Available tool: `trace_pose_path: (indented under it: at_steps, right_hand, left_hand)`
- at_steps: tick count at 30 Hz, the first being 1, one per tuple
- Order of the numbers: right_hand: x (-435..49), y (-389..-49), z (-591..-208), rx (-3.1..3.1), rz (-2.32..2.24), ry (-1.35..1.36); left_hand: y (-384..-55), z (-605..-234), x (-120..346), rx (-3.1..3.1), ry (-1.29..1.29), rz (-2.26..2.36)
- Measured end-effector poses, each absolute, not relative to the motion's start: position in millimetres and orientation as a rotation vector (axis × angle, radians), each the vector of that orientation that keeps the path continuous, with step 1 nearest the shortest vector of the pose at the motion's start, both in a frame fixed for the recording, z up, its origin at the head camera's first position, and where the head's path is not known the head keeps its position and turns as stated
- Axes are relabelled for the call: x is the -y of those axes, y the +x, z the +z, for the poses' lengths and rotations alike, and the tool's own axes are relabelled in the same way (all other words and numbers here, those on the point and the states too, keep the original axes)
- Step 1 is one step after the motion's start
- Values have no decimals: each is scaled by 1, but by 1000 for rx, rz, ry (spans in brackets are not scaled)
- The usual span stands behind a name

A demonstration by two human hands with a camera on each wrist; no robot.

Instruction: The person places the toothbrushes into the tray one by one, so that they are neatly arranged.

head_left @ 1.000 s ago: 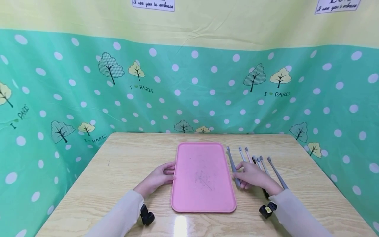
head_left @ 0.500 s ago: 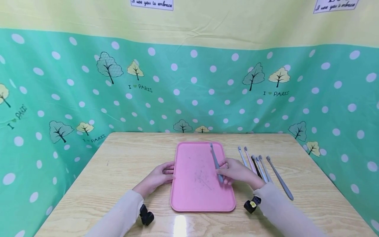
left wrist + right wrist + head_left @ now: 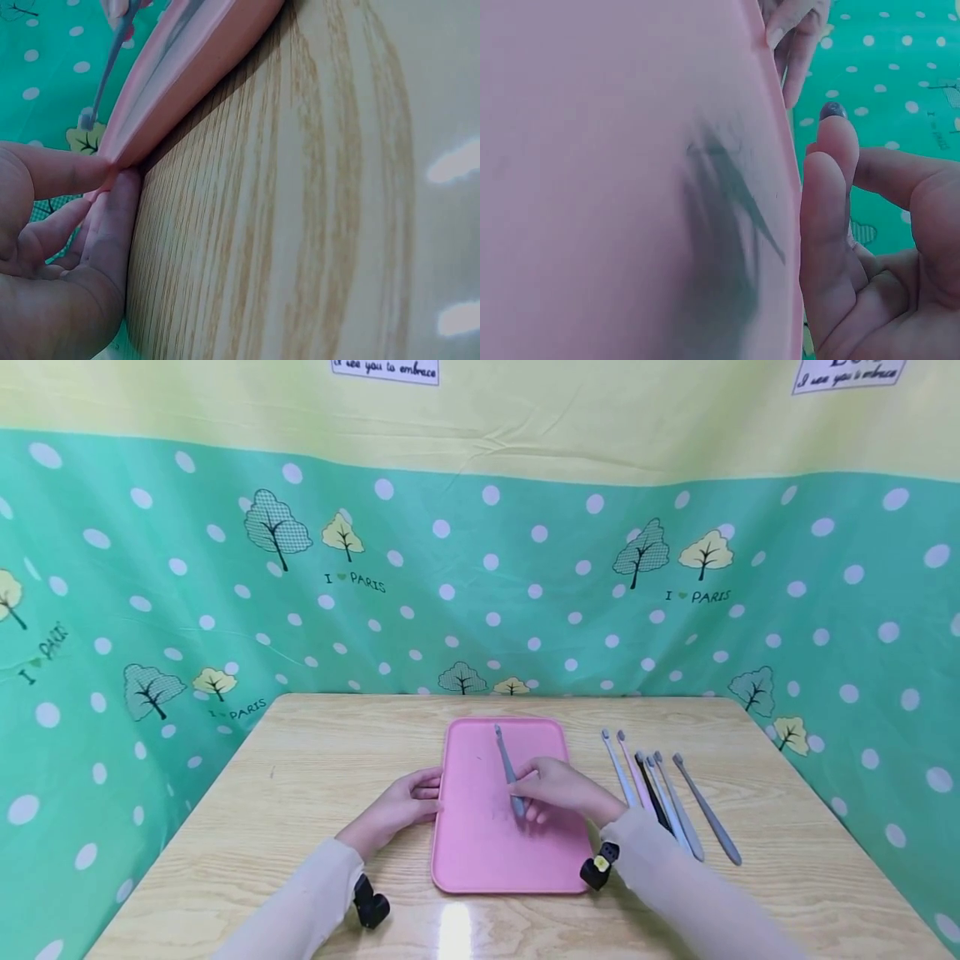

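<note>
A pink tray [image 3: 480, 860] lies on the wooden table. My left hand [image 3: 397, 814] pinches its left rim; the left wrist view shows the thumb on the rim and fingers against its side. Above the tray's middle, my right hand [image 3: 566, 789] pinches a grey-blue toothbrush [image 3: 506, 758] by its handle, bristle end pointing away from me. In the right wrist view only the dark handle end [image 3: 832, 111] shows past the fingertips, and the hand's shadow falls on the tray. The left wrist view shows the toothbrush [image 3: 111, 67] held apart from the tray.
Right of the tray lie several toothbrushes: a light blue one [image 3: 617, 764], a pink one [image 3: 634, 770], a black one [image 3: 654, 789], and a grey one [image 3: 708, 814] furthest right. The right forearm passes over some handles. A dotted green cloth [image 3: 525, 585] hangs behind the table [image 3: 337, 735].
The right hand has picked up the grey-blue toothbrush from beside the tray and carried it left over the tray's middle. The left hand has stayed at the rim.
</note>
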State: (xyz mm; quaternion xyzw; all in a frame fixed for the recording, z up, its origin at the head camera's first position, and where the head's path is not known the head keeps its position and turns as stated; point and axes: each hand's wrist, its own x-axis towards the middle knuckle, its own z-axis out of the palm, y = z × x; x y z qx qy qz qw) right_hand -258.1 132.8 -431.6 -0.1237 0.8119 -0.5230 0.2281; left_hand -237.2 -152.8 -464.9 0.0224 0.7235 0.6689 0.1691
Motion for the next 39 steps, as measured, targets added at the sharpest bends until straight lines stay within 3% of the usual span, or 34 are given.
trace_pose_path:
  at_steps: [17,39]
  right_hand:
    - [-87,-271,-440,-2105,-1493,-361]
    - [-57,-261,-452,-2068,-1469,-308]
  left_hand:
    - [-237,-467,154,-2042,93,1919]
    - [-237,-466,155,-2036,110,1911]
